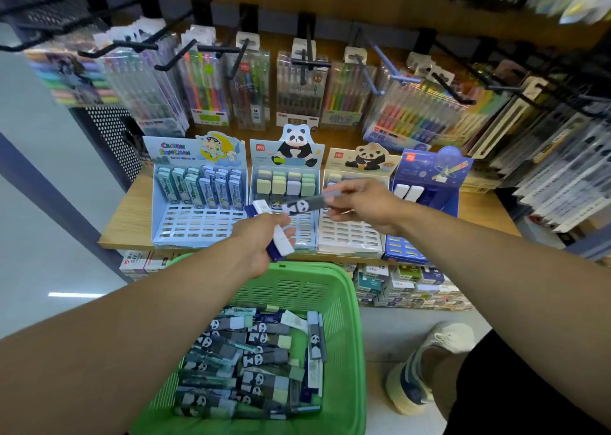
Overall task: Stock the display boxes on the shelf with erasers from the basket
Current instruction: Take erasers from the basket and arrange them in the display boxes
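The green basket (347, 302) of erasers sits below you; above it, your left hand (261, 239) grips spare white-and-navy erasers (281, 236) while your right hand (360, 203) pinches a panda eraser (304, 205), lined up for the panda display box (286, 203).

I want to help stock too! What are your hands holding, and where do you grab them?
The right hand pinches a grey panda-sleeved eraser by its right end. The left hand grips white-and-blue erasers around their middle.
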